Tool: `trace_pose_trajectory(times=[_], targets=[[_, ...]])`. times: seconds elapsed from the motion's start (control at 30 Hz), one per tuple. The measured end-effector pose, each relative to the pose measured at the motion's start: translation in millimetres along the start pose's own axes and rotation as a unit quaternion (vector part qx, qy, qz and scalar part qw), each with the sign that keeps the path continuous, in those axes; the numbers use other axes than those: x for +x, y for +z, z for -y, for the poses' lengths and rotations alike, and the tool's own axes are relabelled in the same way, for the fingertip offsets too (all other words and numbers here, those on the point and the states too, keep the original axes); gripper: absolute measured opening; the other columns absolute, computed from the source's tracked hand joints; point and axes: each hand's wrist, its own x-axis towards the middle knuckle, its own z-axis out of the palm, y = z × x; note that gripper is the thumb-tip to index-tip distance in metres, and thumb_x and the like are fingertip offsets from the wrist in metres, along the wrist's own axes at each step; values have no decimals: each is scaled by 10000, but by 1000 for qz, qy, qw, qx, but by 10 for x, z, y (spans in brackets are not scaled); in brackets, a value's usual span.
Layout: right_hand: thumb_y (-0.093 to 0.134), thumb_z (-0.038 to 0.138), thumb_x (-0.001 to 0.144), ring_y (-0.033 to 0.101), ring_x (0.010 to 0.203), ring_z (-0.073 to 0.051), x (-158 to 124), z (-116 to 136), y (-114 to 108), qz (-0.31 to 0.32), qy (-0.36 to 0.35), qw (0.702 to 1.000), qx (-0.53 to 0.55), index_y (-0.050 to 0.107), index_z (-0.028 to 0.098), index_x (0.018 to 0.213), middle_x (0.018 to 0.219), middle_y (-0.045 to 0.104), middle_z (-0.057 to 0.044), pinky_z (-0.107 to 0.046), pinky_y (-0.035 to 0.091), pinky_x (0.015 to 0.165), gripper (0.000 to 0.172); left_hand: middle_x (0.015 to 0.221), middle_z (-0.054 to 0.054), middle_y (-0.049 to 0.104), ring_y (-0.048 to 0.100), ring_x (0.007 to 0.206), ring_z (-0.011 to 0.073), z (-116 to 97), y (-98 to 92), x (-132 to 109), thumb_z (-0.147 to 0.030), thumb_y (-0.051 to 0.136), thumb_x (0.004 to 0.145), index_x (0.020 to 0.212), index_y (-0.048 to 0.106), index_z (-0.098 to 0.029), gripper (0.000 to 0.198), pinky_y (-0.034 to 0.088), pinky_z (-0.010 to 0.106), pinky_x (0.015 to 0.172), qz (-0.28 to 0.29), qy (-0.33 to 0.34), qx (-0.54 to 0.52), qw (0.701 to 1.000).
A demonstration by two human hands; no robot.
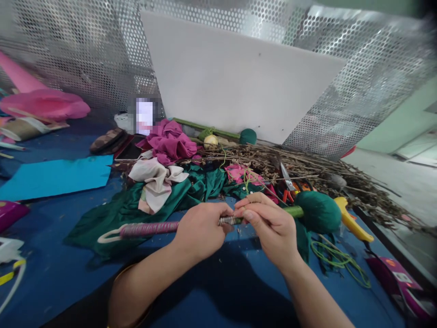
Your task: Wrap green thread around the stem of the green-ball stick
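Gripping the stick point(150, 229), crosswise through the fingers of the left hand point(203, 228). Pinching at it with the right hand point(273, 225), nearer the ball point(318, 212).

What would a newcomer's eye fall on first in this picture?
Probably first on the large, flat white board, standing before the perforated silvery metal wall at top centre. Next comes the slim, magenta-wrapped stick at lower centre, in the grip of the left hand and seemingly the right hand, with a round, dark green fabric-covered ball just right of them. The bright pink, flared object at upper left also stands out.
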Motion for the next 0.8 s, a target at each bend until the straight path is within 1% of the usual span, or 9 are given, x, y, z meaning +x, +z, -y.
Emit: trace_pose_trajectory(times=[0.1,0.23,0.3,0.37,0.47,0.57,0.67,0.8], targets=[[575,192,909,631,818,-173,24,-52,12,-17,36,999,0,762,219,849,891,683,-62,-284,524,661,198,864,-2,744,657,779,224,-15,24,-21,-207,577,767,920,706,-277,212,355,295,626,-7,13,33,999],[590,209,900,645,837,-178,73,-107,19,-38,64,997,-13,764,210,791,877,689,-61,-292,525,726,206,958,15,752,679,904,263,-5,64,-40,-183,543,795,977,681,-274,246,408,328,702,-24,45,96,994],[604,211,890,652,853,-182,95,-127,18,-47,73,996,-22,764,207,772,865,689,-55,-296,518,763,198,911,20,746,682,882,260,-3,78,-49,-177,529,816,950,670,-259,211,423,335,701,-31,70,137,988],[608,207,884,655,857,-180,109,-142,15,-54,84,995,-25,764,205,766,859,688,-50,-288,513,769,196,833,24,729,681,805,254,-2,89,-60,-183,516,840,942,654,-241,181,425,335,649,-46,96,186,977],[604,199,883,656,842,-173,115,-158,9,-60,96,993,-25,763,199,754,851,689,-49,-274,509,760,204,751,8,699,655,670,234,16,110,-69,-180,489,877,1065,617,-229,232,408,328,565,-88,155,244,953],[612,202,876,652,837,-171,109,-165,7,-67,99,993,-21,762,198,739,840,692,-50,-267,505,764,203,743,-11,687,634,633,218,61,143,-57,-125,455,890,1141,581,-224,297,408,329,546,-130,245,276,920],[606,206,875,650,851,-173,108,-164,13,-69,106,992,-16,762,199,748,838,690,-50,-266,503,771,201,803,-4,703,627,640,212,99,172,-33,-79,450,869,1090,598,-201,293,422,335,547,-146,298,288,898],[591,223,869,644,832,-171,125,-135,-14,-46,129,991,6,747,196,716,824,676,-47,-272,502,761,219,806,3,724,635,639,205,110,160,-26,-69,448,857,965,643,-188,253,446,334,550,-176,325,264,891]])
